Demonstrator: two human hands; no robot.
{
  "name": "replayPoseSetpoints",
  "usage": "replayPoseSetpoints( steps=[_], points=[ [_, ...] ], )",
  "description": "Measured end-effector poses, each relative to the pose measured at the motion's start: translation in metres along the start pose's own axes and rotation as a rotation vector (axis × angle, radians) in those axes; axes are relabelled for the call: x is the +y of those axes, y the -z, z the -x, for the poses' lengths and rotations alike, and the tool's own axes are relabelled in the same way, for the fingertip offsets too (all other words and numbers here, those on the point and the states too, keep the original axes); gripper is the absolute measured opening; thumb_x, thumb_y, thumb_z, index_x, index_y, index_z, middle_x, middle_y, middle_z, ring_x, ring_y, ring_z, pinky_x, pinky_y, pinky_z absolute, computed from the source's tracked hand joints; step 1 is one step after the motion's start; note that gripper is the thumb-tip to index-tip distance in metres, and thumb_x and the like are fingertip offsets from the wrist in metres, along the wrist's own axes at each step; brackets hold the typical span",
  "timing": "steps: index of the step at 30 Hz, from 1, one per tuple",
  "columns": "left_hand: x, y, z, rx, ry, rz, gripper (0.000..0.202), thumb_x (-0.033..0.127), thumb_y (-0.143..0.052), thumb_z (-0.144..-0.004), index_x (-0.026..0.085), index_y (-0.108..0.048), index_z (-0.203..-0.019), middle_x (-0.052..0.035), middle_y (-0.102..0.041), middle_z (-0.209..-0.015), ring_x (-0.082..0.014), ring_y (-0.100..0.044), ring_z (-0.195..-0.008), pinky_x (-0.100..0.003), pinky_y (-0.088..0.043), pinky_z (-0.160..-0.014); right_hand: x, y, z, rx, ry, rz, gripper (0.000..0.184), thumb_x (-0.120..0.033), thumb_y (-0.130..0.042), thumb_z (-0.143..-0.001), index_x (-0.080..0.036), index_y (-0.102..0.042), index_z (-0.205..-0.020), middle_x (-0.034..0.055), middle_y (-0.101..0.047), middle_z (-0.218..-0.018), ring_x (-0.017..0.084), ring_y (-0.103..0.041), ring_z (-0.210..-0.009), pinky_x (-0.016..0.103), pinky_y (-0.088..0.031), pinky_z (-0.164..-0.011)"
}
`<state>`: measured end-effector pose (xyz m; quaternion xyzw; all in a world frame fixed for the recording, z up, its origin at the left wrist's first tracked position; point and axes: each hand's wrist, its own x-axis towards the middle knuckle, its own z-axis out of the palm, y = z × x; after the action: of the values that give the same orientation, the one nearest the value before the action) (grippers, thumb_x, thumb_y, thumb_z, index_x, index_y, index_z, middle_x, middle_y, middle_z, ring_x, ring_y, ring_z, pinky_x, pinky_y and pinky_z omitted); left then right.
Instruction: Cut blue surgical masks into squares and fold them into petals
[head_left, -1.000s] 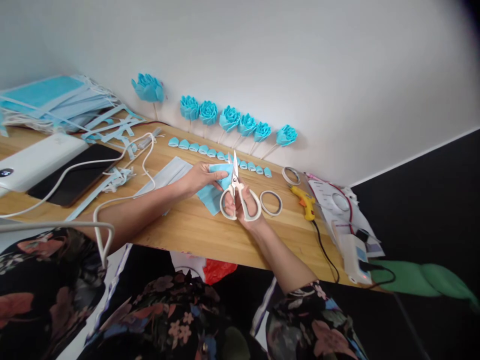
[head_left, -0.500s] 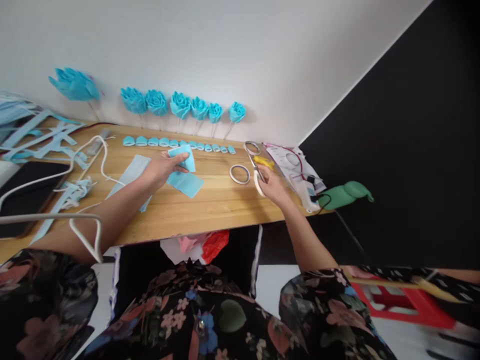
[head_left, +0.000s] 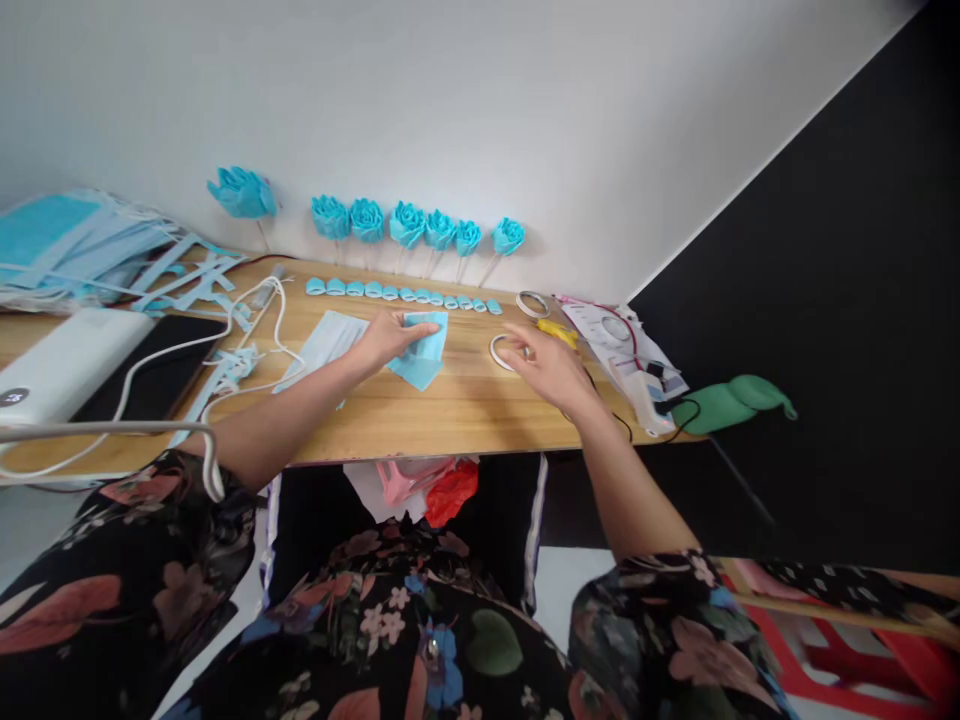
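My left hand (head_left: 394, 338) pinches a light-blue piece of face-mask fabric (head_left: 431, 345) between thumb and fingers. Another blue fabric piece (head_left: 417, 374) lies on the table just under it. To the right, my right hand (head_left: 546, 362) hovers with fingers apart at the edge of a white tape roll (head_left: 500, 352) and covers part of it. No scissors show in this hand now. A yellow-handled tool (head_left: 558, 332) lies just beyond it, and a flat pleated mask sheet (head_left: 328, 343) lies by my left forearm.
Behind my hands runs a row of small blue folded petals (head_left: 390, 293), with several blue fabric roses (head_left: 407, 225) on sticks against the wall. Cut masks (head_left: 82, 245), a white power bank (head_left: 71, 365) and a cable lie left. Another tape roll (head_left: 532, 304), papers and a power strip (head_left: 651, 402) are right.
My right hand has let go of the scissors and moved toward the tape roll. My left hand still holds the blue piece, now lower against the other one. The view has shifted left.
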<state>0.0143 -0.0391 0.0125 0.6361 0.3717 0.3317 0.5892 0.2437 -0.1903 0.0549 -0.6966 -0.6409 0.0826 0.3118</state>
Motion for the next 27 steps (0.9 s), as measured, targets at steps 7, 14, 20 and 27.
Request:
replayPoseSetpoints(
  steps=[7,14,20,27],
  points=[
    [-0.003,-0.003,0.002,-0.028,-0.101,-0.022,0.035,0.037,-0.081,-0.069,0.015,-0.059,-0.053,0.0029,-0.050,-0.047,-0.0071,-0.038,-0.047,-0.022,-0.023,-0.045,-0.040,-0.071,-0.059,-0.096,0.118,-0.263,0.035,-0.049,-0.064,-0.086,-0.021,-0.073,-0.106,0.0030,-0.071,-0.091,0.019,-0.061,-0.082,0.031,-0.044,-0.076],
    [-0.005,0.002,-0.005,-0.131,-0.067,0.106,0.026,0.039,-0.077,-0.075,0.015,-0.068,-0.079,0.0002,-0.063,-0.060,-0.0100,-0.052,-0.049,-0.021,-0.028,-0.043,-0.020,-0.085,-0.079,0.014,0.066,-0.412,0.034,-0.050,-0.061,-0.085,-0.019,-0.059,-0.070,-0.0036,-0.051,-0.064,0.012,-0.043,-0.064,0.027,-0.033,-0.064],
    [-0.005,0.006,-0.006,-0.067,-0.071,0.092,0.034,0.044,-0.076,-0.074,0.016,-0.061,-0.063,0.0043,-0.048,-0.051,-0.0061,-0.039,-0.044,-0.020,-0.029,-0.043,-0.006,-0.089,-0.080,-0.023,-0.014,-0.530,0.042,-0.059,-0.063,-0.083,-0.020,-0.059,-0.070,-0.0038,-0.049,-0.065,0.013,-0.045,-0.065,0.026,-0.040,-0.066],
    [-0.008,0.005,-0.010,0.037,-0.038,0.155,0.035,0.041,-0.081,-0.069,0.015,-0.058,-0.064,0.0028,-0.053,-0.057,-0.0070,-0.043,-0.048,-0.020,-0.031,-0.044,-0.016,-0.103,-0.074,-0.226,-0.350,-1.067,0.055,-0.067,-0.077,-0.066,-0.021,-0.070,-0.095,0.0017,-0.070,-0.079,0.016,-0.063,-0.069,0.029,-0.053,-0.065]
  ],
)
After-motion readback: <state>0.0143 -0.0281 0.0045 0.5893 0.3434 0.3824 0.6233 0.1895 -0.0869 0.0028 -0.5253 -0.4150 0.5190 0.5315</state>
